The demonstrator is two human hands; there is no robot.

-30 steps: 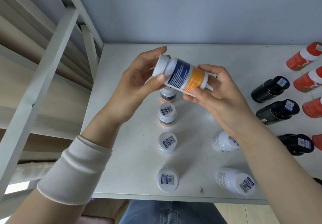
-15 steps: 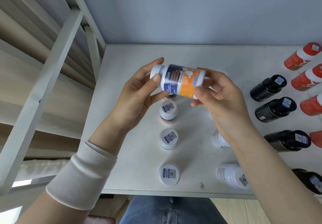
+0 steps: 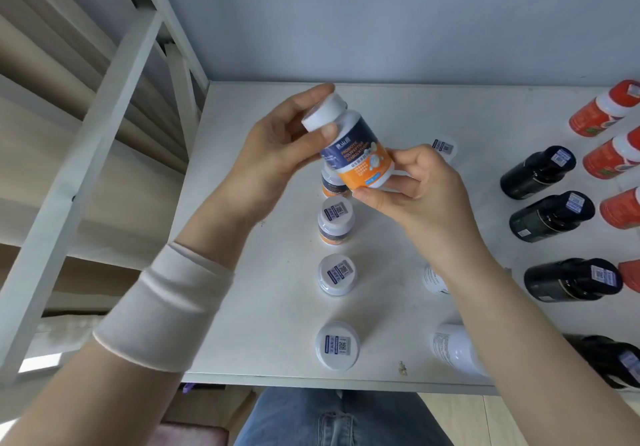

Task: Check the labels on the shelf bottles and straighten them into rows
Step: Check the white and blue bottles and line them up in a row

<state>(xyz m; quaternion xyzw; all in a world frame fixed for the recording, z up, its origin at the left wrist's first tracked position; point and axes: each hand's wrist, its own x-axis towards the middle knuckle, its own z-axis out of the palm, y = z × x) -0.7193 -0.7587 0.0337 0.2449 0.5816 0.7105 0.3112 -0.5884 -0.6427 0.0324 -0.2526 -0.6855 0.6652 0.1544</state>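
I hold a white bottle with a navy and orange label [image 3: 358, 156] tilted above the white shelf [image 3: 273, 307], its label facing me. My left hand [image 3: 277, 147] grips its white cap end with thumb and fingers. My right hand [image 3: 412, 185] pinches its base. Below it a row of same-type bottles [image 3: 336, 218] runs toward me, caps up with QR stickers. A second row of white bottles [image 3: 445, 147] lies partly hidden behind my right forearm.
Black bottles [image 3: 550, 217] form a row right of centre, and red bottles [image 3: 604, 113] stand at the far right edge. The white shelf frame posts [image 3: 114, 106] rise on the left. A blue wall closes the back. My jeans show below the shelf's front edge.
The held bottle has turned from lying sideways to cap-up and tilted, with its front label now toward me. Both hands kept hold and shifted slightly.
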